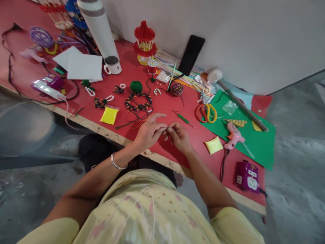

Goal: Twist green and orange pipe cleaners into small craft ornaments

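Note:
My left hand and my right hand meet above the table's front edge, thumbs and fingertips pinched together. Whatever sits between them is tiny; only a dark greenish speck shows at the right fingertips. Just beyond my hands lies a braided multicoloured yarn ring with loose dark strands trailing toward my left hand. A crochet hook with a green handle rests past my right hand. Near the ring are a green yarn ball and a multicoloured yarn ball.
Scissors, a pink glue gun and a purple power strip lie to the right. Yellow packets, a white mug and a tall white flask stand left. A phone leans at the wall.

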`<state>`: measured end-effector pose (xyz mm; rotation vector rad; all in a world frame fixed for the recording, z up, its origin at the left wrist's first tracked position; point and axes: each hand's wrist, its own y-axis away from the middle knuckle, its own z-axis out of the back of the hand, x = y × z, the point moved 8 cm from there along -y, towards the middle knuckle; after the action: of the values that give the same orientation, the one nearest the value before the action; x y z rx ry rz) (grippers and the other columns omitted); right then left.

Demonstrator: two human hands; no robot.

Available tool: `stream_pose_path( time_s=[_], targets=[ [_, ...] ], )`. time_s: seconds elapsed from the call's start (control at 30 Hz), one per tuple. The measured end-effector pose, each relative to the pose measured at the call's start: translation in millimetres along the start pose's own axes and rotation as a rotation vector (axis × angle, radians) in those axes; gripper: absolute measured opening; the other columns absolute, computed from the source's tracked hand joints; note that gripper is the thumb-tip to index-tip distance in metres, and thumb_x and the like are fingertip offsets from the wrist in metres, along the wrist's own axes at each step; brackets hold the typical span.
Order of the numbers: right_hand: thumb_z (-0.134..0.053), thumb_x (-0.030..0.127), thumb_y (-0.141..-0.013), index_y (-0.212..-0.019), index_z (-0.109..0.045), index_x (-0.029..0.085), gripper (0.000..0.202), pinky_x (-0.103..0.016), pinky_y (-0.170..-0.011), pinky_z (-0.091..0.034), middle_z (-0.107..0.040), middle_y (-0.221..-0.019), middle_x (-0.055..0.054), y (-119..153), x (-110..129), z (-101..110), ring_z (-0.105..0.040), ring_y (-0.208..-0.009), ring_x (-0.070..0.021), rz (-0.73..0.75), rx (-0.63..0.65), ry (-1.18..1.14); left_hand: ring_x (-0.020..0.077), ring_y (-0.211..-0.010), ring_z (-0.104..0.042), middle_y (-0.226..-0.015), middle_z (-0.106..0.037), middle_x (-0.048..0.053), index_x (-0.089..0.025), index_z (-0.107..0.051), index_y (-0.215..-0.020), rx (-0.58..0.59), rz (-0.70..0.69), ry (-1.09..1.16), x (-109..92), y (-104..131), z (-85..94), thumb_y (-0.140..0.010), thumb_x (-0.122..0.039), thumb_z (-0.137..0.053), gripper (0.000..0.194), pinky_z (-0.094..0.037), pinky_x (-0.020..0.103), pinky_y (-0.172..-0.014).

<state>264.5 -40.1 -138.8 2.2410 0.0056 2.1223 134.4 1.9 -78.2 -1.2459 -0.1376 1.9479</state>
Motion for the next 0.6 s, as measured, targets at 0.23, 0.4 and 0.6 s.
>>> stream_pose_path(
  time_s=[0.23,0.4,0.6],
  targets=[
    [-0.059,0.050,-0.093,-0.091,-0.051,0.022,0.028,-0.018,-0.040,-0.041,-0.064,-0.073,0.002,2,3,-1,-0.058,-0.052,-0.0086,-0.041,0.003,-0.012,0.0100,-0.072,-0.058,-0.139,-0.056,0.015,-0.016,-0.067,-0.099,-0.039,0.009,-0.089,-3,0,-0.5,-0.098,-0.022,-0.048,0.019,-0.053,0.031,-0.077],
    [-0.059,0.052,-0.093,-0.091,-0.051,0.023,0.030,-0.019,-0.041,-0.044,-0.063,-0.070,0.003,3,2,1,-0.055,-0.049,-0.0078,-0.045,0.004,-0.019,0.0188,-0.100,-0.063,-0.132,-0.060,0.014,-0.017,-0.064,-0.096,-0.204,0.026,-0.183,0,-8,22.2,-0.099,-0.028,-0.048,0.019,-0.052,0.036,-0.092],
    [-0.058,0.050,-0.094,-0.091,-0.053,0.023,0.028,-0.019,-0.042,-0.046,-0.068,-0.076,0.001,3,0,4,-0.059,-0.053,-0.0088,-0.038,-0.014,-0.024,0.0175,-0.097,-0.063,-0.102,-0.067,0.009,-0.018,-0.064,-0.082,-0.333,0.218,-0.012,21,-11,42.7,-0.096,-0.037,-0.055,0.026,-0.052,0.031,-0.086]
  ],
)
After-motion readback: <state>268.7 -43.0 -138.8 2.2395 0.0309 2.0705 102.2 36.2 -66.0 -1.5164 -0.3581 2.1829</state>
